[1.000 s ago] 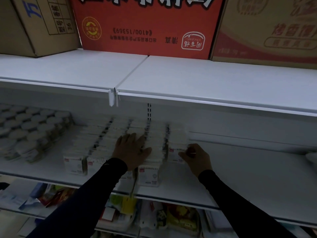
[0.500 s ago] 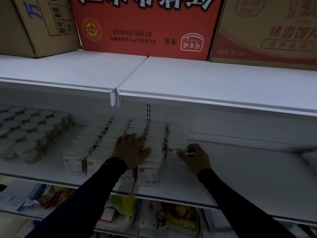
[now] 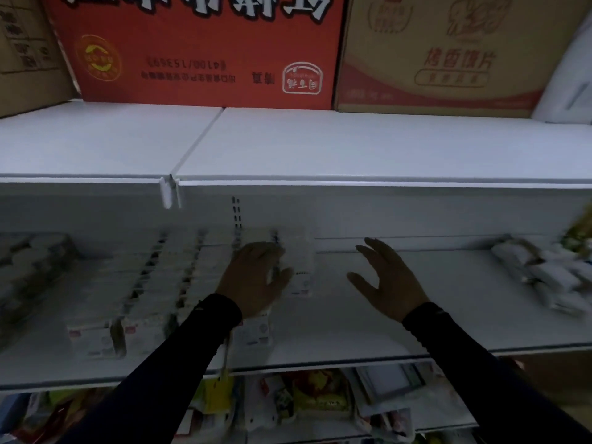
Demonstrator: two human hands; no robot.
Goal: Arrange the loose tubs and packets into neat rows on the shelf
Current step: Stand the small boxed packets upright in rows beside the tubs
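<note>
Here my left hand point(image 3: 256, 277) lies flat, fingers straight, steadying the rows of small white packets point(image 3: 179, 283) on the white metal shelf point(image 3: 368, 331), while my right hand point(image 3: 389, 280) hovers spread and empty, seemingly needing next to reach the loose white packets point(image 3: 541, 277) heaped at far right.

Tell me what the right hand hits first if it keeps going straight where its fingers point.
Probably nothing on the shelf: the right hand is open over bare board, fingers aimed at the shelf's white back panel. Depth is unclear.
</note>
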